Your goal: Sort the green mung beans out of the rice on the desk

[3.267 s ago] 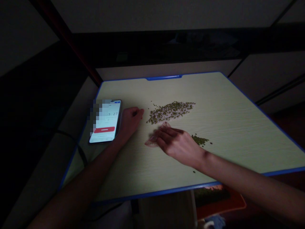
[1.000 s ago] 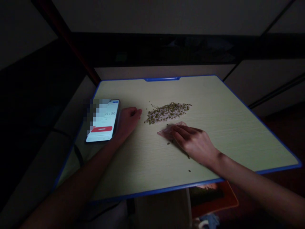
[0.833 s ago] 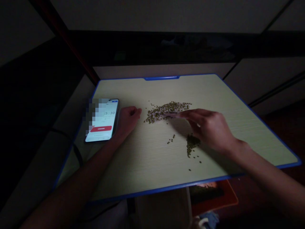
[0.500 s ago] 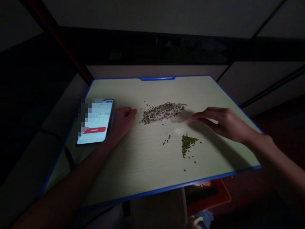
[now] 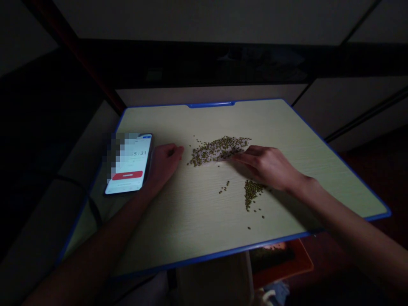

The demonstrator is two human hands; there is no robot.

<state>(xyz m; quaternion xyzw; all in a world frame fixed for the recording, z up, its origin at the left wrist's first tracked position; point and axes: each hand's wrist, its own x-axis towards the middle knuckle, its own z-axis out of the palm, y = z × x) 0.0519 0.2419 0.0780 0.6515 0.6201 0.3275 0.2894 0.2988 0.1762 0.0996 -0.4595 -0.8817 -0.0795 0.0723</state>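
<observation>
Small green beans, resembling mung beans, lie mixed with white grains in a long pile (image 5: pixel 219 148) on the pale tabletop (image 5: pixel 172 221). My right hand (image 5: pixel 266 165) reaches to the pile's near right edge, its fingers pinched on a thin translucent strip whose kind I cannot make out; the strip is mostly hidden by the fingers. Beneath that hand sits a smaller heap of green beans (image 5: pixel 251 195), partly covered by it. My left hand (image 5: pixel 167 159) rests on the table left of the pile in a loose fist, with nothing visible in it.
A phone (image 5: pixel 129 165) with a lit timer screen lies beside my left wrist. A few stray beans (image 5: pixel 224 188) are scattered between the two heaps. Blue edging (image 5: pixel 210 256) rims the table. Below the front edge are a pale container (image 5: pixel 216 276) and an orange tray (image 5: pixel 299 265) with dark contents.
My right hand has moved left with the strip, from the space right of the pile to the pile's near edge. My left hand stays in place.
</observation>
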